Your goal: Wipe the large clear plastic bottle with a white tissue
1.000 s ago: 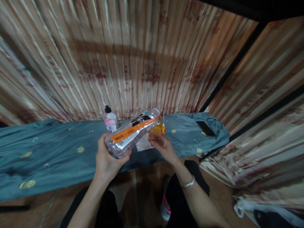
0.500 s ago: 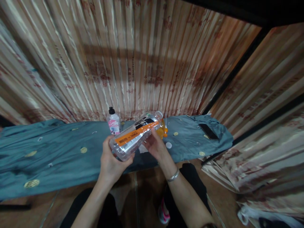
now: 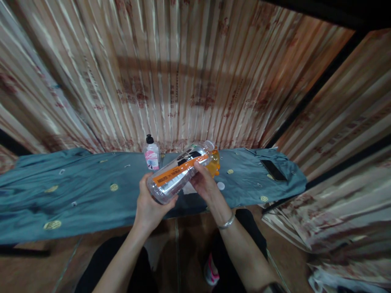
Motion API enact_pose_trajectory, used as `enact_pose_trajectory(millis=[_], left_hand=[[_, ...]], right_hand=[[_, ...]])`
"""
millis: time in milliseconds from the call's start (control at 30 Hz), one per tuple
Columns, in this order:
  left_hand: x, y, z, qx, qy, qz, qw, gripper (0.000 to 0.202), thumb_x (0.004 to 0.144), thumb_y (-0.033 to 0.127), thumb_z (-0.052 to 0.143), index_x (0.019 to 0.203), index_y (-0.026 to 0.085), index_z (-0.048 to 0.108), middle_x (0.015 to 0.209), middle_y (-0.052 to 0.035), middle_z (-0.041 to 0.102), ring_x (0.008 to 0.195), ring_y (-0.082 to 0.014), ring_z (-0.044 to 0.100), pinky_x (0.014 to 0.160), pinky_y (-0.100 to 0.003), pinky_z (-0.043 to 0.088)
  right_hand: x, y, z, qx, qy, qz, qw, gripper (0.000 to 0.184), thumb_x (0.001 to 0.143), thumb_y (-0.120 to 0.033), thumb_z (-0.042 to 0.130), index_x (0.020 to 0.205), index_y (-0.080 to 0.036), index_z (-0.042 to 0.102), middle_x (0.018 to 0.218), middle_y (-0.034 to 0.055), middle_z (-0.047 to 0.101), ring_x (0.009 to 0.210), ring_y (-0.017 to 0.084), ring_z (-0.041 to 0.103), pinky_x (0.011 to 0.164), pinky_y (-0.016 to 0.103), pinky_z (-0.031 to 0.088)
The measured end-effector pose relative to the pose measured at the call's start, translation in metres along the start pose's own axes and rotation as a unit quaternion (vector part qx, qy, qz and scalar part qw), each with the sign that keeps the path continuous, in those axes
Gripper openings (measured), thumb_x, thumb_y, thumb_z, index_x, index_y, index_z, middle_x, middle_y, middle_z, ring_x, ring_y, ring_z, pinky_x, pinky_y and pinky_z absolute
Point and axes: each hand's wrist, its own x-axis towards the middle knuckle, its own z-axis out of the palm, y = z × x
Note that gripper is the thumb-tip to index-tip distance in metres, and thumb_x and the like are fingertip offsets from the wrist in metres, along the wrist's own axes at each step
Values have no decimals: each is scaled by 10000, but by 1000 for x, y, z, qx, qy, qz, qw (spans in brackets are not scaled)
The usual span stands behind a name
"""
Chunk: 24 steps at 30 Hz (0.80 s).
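A large clear plastic bottle (image 3: 180, 173) with an orange, silver and black label lies tilted in both hands, its uncapped mouth pointing up and to the right. My left hand (image 3: 152, 205) is wrapped round its base. My right hand (image 3: 204, 181) grips the underside nearer the neck, fingers partly hidden behind the bottle. Behind the mouth stands an orange object (image 3: 214, 163), mostly covered, so its kind is unclear. A small clear bottle with a black cap and pink label (image 3: 152, 156) stands upright to the left. A white bottle cap (image 3: 220, 186) lies right of my right hand.
The bench is covered by a blue-green cloth (image 3: 91, 191) with yellow prints. A black phone (image 3: 273, 170) lies towards its right end. A whitish flat piece (image 3: 189, 188) shows under the hands. Behind hangs a pleated curtain (image 3: 183, 81); a dark metal post (image 3: 314, 93) stands right.
The view has shifted slightly, so things appear a little further right. Both hands still hold the bottle at nearly the same tilt; its mouth now covers the orange object differently.
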Motion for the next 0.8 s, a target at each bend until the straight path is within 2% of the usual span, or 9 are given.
enact_pose_trajectory(millis=[133, 267, 400, 533, 667, 800], left_hand=[[-1, -4, -2, -10, 3, 1, 1000, 942, 553, 477, 1012, 1359, 313, 551, 1209, -86, 832, 1071, -370, 866, 1007, -559, 705], [0, -12, -4, -21, 1, -12, 1000, 985, 522, 499, 1038, 1354, 293, 552, 1248, -121, 822, 1099, -393, 864, 1048, -597, 697], [1, -22, -6, -28, 5, -41, 999, 1047, 449, 508, 1084, 1333, 285, 569, 1270, -128, 811, 1142, -421, 855, 1105, -644, 668], [1, -32, -11, -49, 5, -60, 997, 1071, 445, 531, 1105, 1336, 295, 560, 1286, -121, 804, 1183, -417, 837, 1146, -657, 635], [1, -39, -13, -57, -7, -68, 996, 1080, 467, 477, 1102, 1371, 279, 546, 1276, -103, 797, 1184, -391, 833, 1152, -629, 627], [2, -44, -13, -76, -37, -81, 993, 1127, 476, 426, 1104, 1431, 268, 528, 1282, -85, 792, 1185, -358, 831, 1117, -551, 651]], right_hand=[[-1, -1, 6, 1, -3, -7, 1000, 457, 659, -494, 1081, 930, -292, 774, 958, -4, 866, 973, 244, 824, 878, 344, 702], [-2, -4, 15, -12, -8, -7, 1000, 456, 651, -482, 1078, 897, -283, 751, 901, -13, 849, 907, 228, 817, 841, 333, 696], [-3, -12, 32, -38, -21, -30, 999, 460, 597, -416, 1089, 860, -267, 742, 845, -24, 833, 819, 210, 797, 810, 323, 682], [-4, -18, 50, -60, -38, -38, 997, 480, 542, -406, 1104, 835, -265, 752, 816, -42, 836, 774, 191, 781, 806, 310, 676], [-1, -19, 61, -81, -66, -43, 994, 524, 533, -430, 1133, 858, -258, 761, 799, -40, 826, 774, 202, 778, 830, 334, 675], [5, -12, 71, -107, -76, -41, 991, 566, 531, -403, 1142, 913, -255, 750, 831, -53, 824, 819, 207, 781, 882, 358, 660]])
